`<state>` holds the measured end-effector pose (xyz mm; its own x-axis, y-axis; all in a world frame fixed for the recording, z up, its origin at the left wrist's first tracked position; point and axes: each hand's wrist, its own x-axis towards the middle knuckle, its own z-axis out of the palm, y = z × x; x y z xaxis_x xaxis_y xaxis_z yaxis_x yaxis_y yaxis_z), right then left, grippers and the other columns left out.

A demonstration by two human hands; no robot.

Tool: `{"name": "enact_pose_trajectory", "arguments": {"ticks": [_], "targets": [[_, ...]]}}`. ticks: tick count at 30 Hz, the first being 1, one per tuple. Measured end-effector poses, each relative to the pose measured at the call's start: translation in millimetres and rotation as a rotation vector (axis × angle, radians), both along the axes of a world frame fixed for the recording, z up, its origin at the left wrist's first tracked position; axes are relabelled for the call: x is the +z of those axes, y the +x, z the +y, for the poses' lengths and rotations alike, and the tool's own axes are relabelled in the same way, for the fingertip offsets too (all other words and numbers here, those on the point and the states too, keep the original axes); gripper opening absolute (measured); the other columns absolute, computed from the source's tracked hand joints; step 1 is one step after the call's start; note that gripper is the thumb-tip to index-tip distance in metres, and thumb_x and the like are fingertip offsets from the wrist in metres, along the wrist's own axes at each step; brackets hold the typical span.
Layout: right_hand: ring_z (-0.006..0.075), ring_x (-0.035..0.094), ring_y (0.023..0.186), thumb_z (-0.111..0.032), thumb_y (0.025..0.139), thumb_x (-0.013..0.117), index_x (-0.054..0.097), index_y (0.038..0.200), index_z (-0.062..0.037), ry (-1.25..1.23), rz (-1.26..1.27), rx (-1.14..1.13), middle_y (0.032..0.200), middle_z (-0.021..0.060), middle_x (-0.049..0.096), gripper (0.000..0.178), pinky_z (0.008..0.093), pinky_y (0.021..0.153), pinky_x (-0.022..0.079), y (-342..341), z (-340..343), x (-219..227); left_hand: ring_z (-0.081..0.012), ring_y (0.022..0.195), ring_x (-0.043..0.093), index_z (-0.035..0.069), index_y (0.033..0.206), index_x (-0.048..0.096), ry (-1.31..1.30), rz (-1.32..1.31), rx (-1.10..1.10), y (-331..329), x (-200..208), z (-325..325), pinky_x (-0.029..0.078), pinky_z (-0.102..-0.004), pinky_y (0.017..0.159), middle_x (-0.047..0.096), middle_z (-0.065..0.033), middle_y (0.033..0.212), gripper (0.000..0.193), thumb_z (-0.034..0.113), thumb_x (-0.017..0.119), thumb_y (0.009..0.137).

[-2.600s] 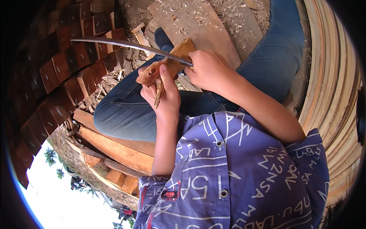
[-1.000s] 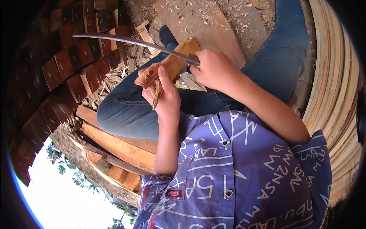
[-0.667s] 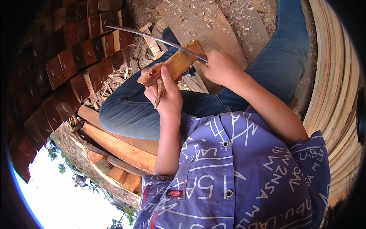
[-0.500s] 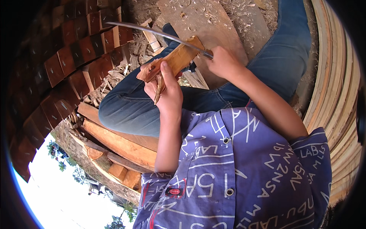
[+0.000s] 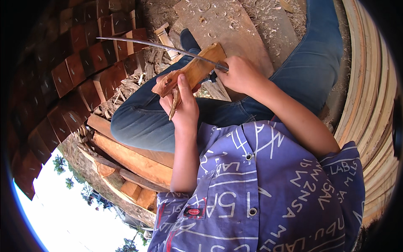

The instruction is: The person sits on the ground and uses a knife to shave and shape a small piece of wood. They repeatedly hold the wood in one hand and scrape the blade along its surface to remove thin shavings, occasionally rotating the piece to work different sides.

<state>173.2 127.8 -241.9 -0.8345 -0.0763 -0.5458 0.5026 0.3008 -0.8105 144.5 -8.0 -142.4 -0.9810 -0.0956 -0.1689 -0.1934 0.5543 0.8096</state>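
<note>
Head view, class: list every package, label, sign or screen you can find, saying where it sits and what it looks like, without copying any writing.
Small label: sewn on the purple printed shirt, lower chest; an oval, red with a dark surround.
Packages, signs, screens: none in view.

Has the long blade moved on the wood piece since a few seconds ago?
Yes. The long blade, in the right hand, has slid toward the far end of the wood piece held by the left hand.
</note>
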Motion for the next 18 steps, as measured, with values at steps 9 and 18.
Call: {"name": "enact_pose_trajectory", "arguments": {"ticks": [9, 18], "targets": [[0.0425, 0.067, 0.075, -0.036, 0.086, 0.069, 0.07, 0.084, 0.0019, 0.049, 0.028, 0.028, 0.073, 0.024, 0.066, 0.038, 0.0484, 0.07, 0.053, 2, 35, 18, -0.0192, 0.079, 0.071, 0.001, 0.107, 0.07, -0.267, 0.17, -0.558, -20, 33, -24, 0.055, -0.0285, 0.072, 0.074, -0.0105, 0.095, 0.024, 0.008, 0.076, 0.085], [0.0416, 0.067, 0.08, -0.023, 0.083, 0.066, 0.071, 0.089, 0.0016, -0.047, 0.049, -0.019, 0.077, 0.0245, 0.067, 0.026, 0.0484, 0.074, 0.053, -11, 31, 32, -0.0231, 0.068, 0.066, 0.005, 0.104, 0.074, -0.431, 0.241, -0.67, -38, 19, -14, 0.053, -0.0319, 0.064, 0.07, -0.0121, 0.082, 0.034, 0.005, 0.083, 0.072]]}}
